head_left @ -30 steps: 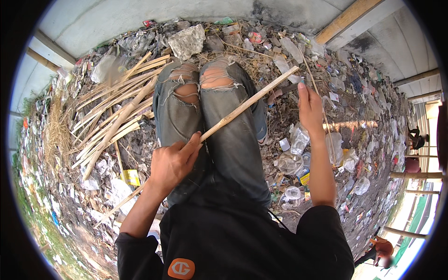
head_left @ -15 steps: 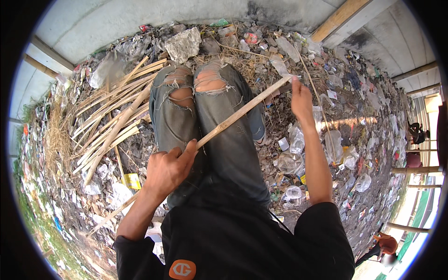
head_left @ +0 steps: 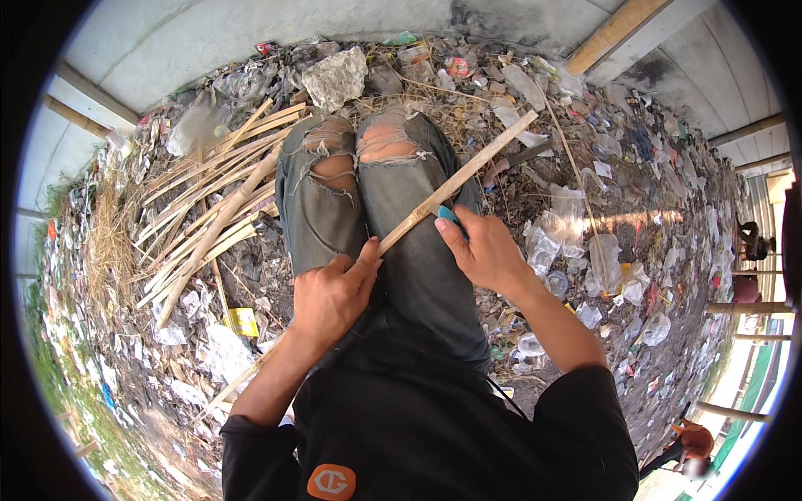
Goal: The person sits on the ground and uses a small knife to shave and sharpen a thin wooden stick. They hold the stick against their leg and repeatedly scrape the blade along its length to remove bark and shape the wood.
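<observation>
In the head view, a long stick (head_left: pixel 476 171) is held slantwise over the legs (head_left: pixel 330 221) by the firmly closed left hand (head_left: pixel 332 294). By the curled right hand (head_left: pixel 493 253), a blue handle (head_left: pixel 449 216) is gripped just beside the stick. More sticks (head_left: pixel 219 230) are piled on the ground (head_left: pixel 522 196), toward its left edge.

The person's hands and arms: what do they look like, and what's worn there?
The left hand and right hand are ungloved human hands. The forearms are bare up to black sleeves ending near the elbows, part of a black top with a rounded orange badge.
</observation>
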A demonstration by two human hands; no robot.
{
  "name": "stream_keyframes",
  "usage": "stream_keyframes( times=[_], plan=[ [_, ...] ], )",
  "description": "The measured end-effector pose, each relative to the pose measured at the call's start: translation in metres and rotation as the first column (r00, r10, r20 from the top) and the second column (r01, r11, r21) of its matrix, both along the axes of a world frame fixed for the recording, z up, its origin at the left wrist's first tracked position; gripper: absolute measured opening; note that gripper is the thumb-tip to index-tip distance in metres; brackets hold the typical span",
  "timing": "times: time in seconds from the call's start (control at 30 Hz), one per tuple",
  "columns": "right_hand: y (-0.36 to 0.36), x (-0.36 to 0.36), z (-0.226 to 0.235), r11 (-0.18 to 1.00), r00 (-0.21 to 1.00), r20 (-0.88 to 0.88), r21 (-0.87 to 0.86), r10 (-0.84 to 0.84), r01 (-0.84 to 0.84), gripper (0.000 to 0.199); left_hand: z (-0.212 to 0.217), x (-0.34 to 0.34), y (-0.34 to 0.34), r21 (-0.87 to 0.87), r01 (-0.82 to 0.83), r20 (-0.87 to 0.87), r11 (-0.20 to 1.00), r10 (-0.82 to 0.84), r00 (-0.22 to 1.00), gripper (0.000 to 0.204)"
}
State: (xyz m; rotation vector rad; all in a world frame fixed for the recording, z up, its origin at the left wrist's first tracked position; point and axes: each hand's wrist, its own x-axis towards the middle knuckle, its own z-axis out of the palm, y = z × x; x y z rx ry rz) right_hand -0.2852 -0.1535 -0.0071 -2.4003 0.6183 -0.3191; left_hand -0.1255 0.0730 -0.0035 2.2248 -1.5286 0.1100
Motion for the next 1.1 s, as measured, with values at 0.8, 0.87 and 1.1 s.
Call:
stream_keyframes(
  times=[0.8,0.87,1.1],
  plan=[
    [-0.049,-0.013,0.026,0.997,0.993,0.088,0.028,-0.076,0.074,0.050,0.006,0.012,0.028,0.051,0.029,-0.117,0.998,-0.023,0.993,0.027],
    [-0.025,-0.005,0.013,1.000,0.998,-0.067,-0.025,-0.011,0.009,0.053,0.012,0.014,0.016,0.079,0.052,-0.112,0.996,-0.043,0.993,0.025],
    [-0.026,0.013,-0.008,0.995,0.993,0.056,0.000,-0.101,0.101,0.059,0.015,0.015,0.019,0.093,0.070,-0.171,0.993,-0.053,0.984,0.022]
  ],
)
